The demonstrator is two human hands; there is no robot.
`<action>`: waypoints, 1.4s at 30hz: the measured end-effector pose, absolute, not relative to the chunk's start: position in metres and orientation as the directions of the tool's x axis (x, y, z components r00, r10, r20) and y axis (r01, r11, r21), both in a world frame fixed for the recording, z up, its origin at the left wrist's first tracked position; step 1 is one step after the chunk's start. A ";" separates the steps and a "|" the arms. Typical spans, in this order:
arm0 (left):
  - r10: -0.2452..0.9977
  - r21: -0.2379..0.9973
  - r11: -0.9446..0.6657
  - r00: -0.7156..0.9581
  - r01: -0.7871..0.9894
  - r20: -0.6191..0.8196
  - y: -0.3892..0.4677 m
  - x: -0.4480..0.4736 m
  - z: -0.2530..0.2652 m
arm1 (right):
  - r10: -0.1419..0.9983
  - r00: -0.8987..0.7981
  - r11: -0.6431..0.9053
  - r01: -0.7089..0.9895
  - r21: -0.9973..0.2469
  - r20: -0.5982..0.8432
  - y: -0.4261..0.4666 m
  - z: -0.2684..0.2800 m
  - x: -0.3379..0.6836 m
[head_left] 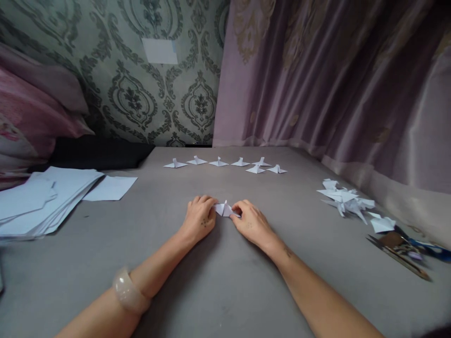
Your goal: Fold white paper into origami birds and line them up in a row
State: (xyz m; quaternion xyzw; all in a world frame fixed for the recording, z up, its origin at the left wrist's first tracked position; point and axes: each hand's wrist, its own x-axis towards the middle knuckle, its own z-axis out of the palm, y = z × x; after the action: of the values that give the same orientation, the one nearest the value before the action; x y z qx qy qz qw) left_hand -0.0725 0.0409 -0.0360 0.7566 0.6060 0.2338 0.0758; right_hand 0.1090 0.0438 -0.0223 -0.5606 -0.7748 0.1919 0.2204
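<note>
A small white folded-paper crane (224, 208) with spread wings is between my hands, just above or on the grey table. My left hand (201, 212) pinches its left wing tip; the fingers are curled and partly hide it. At the right wing tip, my right hand (249, 219) closes thumb and forefinger on the paper. A narrow upright point rises from the crane's middle. Farther back, several similar white paper cranes (218, 162) stand in a row with their wings out flat, and two of them (277, 169) sit slightly nearer at the right end.
Stacked white paper sheets (66, 188) lie at the left, beside a black cloth (102, 152). On the right are a heap of folded white paper pieces (343, 199), and scissors (398, 256) among small items. A purple curtain (303, 80) hangs along the right edge of the grey table (225, 291).
</note>
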 end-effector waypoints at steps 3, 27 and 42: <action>0.956 0.434 -0.255 0.157 0.864 0.249 0.038 -0.070 -0.031 | 0.959 -0.251 0.283 0.830 -0.481 0.131 0.047 -0.022 0.111; 0.970 0.681 -0.243 0.168 0.691 0.175 0.033 -0.062 -0.022 | 0.918 -0.365 0.373 0.650 -0.662 0.158 0.049 -0.024 0.107; 0.964 0.600 -0.265 0.200 0.755 0.175 0.034 -0.060 -0.020 | 0.940 -0.300 0.321 0.620 -0.716 0.163 0.043 -0.018 0.100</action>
State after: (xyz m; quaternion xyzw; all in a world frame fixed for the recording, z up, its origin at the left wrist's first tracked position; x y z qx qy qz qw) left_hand -0.0603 0.0342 -0.0204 0.7492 0.5737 0.2666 0.1960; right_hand 0.0997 0.0428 -0.0180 -0.5144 -0.7583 0.2734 0.2926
